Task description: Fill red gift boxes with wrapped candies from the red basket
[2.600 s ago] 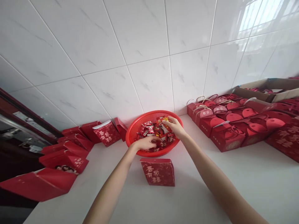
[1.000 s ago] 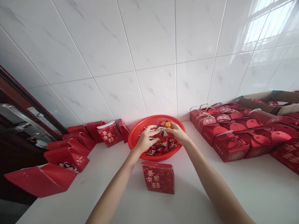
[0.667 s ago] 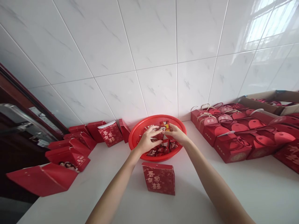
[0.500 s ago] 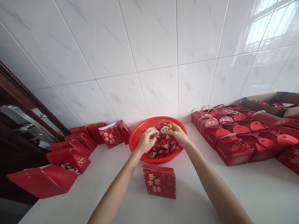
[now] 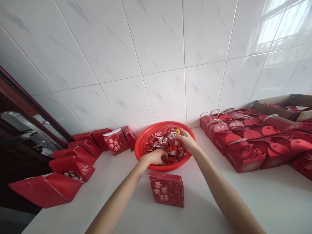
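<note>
A round red plastic basket (image 5: 143,138) stands against the wall with many small wrapped candies (image 5: 159,140) inside. My left hand (image 5: 158,158) reaches into its near left part, fingers curled down among the candies; their tips are hidden. At the basket's right side, my right hand (image 5: 185,139) is closed on wrapped candies (image 5: 172,134), with a yellow wrapper end showing by the fingertips. Just in front of the basket, a red paper box (image 5: 167,191) with pale characters stands upright on the white table (image 5: 195,208).
Several red paper boxes (image 5: 73,167) stand at the left beside a dark door with a metal handle (image 5: 26,130). Rows of red gift boxes with cord handles (image 5: 246,154) fill the right, before an open cardboard carton (image 5: 275,110). A tiled wall rises behind.
My left hand has moved down and nearer, from above the candies to the basket's near side, uncovering candies behind it. My right hand has stayed nearly in place.
</note>
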Demonstrator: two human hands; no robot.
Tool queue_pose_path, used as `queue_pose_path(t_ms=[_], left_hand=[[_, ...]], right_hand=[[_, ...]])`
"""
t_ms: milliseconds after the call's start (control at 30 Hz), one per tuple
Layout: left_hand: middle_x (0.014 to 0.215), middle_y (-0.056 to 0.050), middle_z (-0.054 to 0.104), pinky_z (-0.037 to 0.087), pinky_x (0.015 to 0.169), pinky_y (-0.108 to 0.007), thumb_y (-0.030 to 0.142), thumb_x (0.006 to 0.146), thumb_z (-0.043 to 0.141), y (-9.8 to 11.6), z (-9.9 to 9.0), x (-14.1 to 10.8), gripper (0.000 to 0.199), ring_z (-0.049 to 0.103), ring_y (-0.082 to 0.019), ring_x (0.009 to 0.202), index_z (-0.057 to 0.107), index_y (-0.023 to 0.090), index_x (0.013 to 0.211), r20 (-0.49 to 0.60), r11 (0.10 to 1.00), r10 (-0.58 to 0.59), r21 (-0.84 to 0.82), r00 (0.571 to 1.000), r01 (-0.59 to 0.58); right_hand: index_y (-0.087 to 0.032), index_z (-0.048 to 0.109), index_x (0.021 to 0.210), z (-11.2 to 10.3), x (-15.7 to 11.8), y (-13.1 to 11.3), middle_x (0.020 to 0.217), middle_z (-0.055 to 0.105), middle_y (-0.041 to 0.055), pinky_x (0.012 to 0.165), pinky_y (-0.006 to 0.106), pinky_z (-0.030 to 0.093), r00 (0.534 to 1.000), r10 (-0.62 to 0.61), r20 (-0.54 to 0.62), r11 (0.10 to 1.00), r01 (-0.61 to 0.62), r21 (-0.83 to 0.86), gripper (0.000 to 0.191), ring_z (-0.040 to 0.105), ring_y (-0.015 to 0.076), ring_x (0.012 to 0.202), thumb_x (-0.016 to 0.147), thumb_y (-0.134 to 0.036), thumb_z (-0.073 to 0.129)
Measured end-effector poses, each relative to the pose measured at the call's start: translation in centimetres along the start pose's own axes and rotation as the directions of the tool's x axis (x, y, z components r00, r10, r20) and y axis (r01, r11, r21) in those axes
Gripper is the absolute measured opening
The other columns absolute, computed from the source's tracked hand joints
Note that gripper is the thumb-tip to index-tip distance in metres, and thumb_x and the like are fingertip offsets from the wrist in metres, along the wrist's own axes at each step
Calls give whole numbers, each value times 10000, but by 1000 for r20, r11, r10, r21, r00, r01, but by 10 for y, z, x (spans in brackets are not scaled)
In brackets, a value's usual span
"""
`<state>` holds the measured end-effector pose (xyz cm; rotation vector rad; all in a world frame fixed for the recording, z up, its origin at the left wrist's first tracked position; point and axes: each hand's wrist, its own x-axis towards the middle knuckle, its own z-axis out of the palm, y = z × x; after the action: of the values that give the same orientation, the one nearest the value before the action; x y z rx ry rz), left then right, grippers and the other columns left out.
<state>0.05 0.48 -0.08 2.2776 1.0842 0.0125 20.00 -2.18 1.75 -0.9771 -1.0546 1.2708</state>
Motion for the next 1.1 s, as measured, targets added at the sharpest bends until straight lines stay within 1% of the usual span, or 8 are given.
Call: queue_pose_path(t_ms=[100,233,333,433,567,700,867,1100], left_hand=[[678,-7,729,462,560,-248,138,609,706,0,0,0,120,662,-206,631,744,206,700,-52,1000,-4,-8,999,4],[991,-65,778,545,828,-324,156,740,629,3,-2,0,271,717,-253,930,752,198,977,-248,996,37,-64,968,-54],[1118,-99,761,557,927,-393,244,802,653,1,-3,1,318,710,-272,1035,716,189,1109,-495,963,80,-187,865,-196],[1187,-107,743,562,967,-425,337,813,692,-2,-5,0,339,701,-277,1089,715,193,1119,-622,914,74,-270,780,-302],[1268,-134,702,603,909,-407,371,786,736,-2,-6,-4,424,709,-272,1068,703,175,1160,-644,841,43,-390,764,-375],[1230,-139,711,642,785,-371,380,776,742,1,-6,-7,455,733,-228,914,690,154,1167,-642,787,20,-462,766,-408],[1083,-102,753,642,784,-371,416,769,745,4,-6,-8,383,737,-227,873,718,158,1050,-650,793,0,-463,760,-396],[1028,-85,748,615,815,-360,464,766,742,8,-7,-10,352,729,-229,892,697,164,944,-645,827,-14,-437,764,-353]], right_hand=[[-211,585,778,0,0,0,742,648,-16,639,284,474,1000,0,-2,1000,0,4,226,597,164,721,614,-276,727],[-208,591,766,-1,1,0,760,660,-4,664,292,485,1000,-28,-15,999,28,27,215,606,174,745,612,-278,725],[-211,609,791,-1,2,1,820,678,12,710,304,505,997,-60,-46,996,62,58,212,618,185,794,625,-292,713],[-216,614,842,-2,5,4,861,685,20,731,324,523,993,-71,-95,994,79,81,238,628,196,821,643,-309,703],[-223,609,887,-2,7,8,887,687,6,747,323,525,986,-86,-143,993,97,67,255,631,186,830,658,-307,683],[-215,590,806,0,5,6,783,662,-21,681,288,499,994,-77,-80,997,77,1,230,603,162,743,613,-253,710],[-214,606,824,1,-1,1,787,669,-23,653,277,507,996,-21,82,998,25,-50,243,613,171,758,610,-249,717],[-224,634,913,-1,-2,-3,825,669,-11,643,279,541,989,-19,145,999,23,-27,305,632,178,782,640,-303,744]])
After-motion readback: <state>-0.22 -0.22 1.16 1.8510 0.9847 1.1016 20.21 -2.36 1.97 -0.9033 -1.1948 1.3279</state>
